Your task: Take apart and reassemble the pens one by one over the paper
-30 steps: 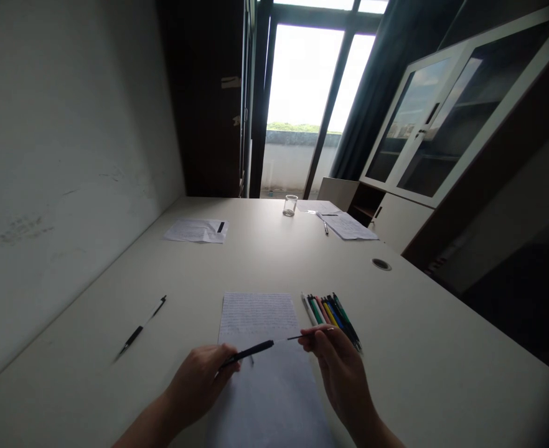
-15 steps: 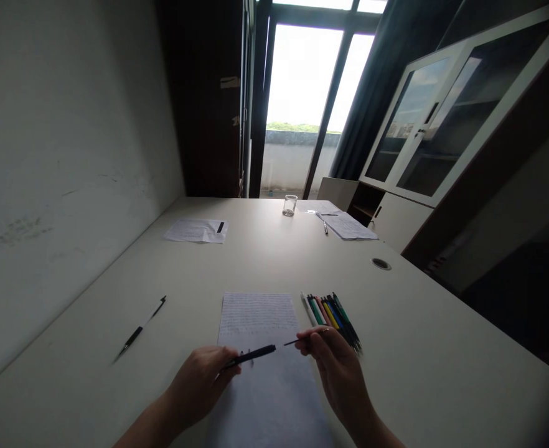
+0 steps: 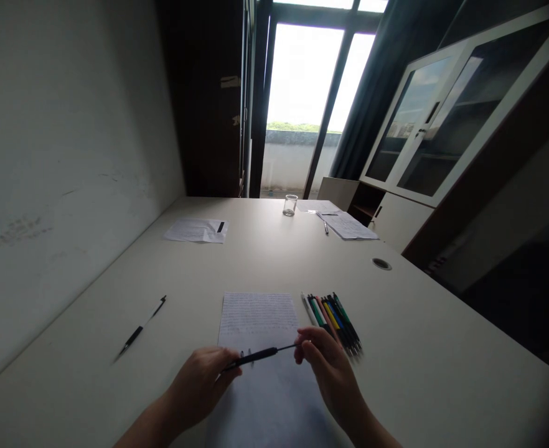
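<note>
Over a sheet of handwritten paper [image 3: 258, 314], my left hand [image 3: 204, 379] is closed around a dark pen barrel [image 3: 258, 356], which points up and to the right. My right hand [image 3: 325, 373] pinches a thin dark pen refill [image 3: 287, 346] by its right end. The refill's other end meets the open tip of the barrel. Small pen parts [image 3: 250, 354] show just behind the barrel; I cannot make out their kind. Just beyond my right hand lies a row of several pens [image 3: 333, 317] in different colours.
A black-and-white pen [image 3: 142, 326] lies on the white table [image 3: 92, 361] at the left. Farther back are a printed sheet [image 3: 195, 230], a clear glass [image 3: 290, 205] and a stack of papers [image 3: 349, 225] with a pen [image 3: 326, 228]. A round cable hole [image 3: 381, 264] sits at the right.
The refill in my right hand has moved left, closing the gap to the barrel, and its end now meets the barrel's opening. My left hand has barely moved.
</note>
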